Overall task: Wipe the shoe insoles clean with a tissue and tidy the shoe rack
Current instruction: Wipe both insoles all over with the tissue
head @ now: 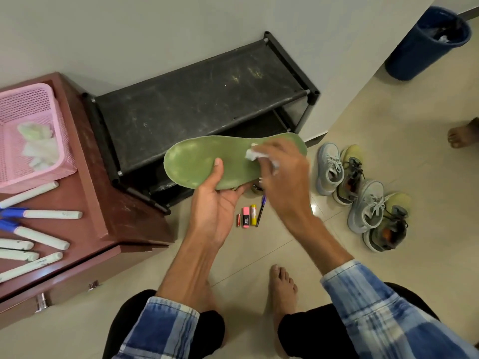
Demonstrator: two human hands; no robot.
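Head: left hand (212,203) holds insole (197,161), right hand (282,177) pinches tissue (252,154); highlighter (246,217) label illegible.

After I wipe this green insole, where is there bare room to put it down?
The rack's top shelf is bare, though dusty. The floor tiles between the small items and the bare feet are free too. Crowded: the cabinet top, with basket and markers, and the floor right of the rack, where four shoes lie.

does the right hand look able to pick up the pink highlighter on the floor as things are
Probably not yet: the right hand is holding a tissue against the insole. The highlighter lies uncovered on the floor below it.
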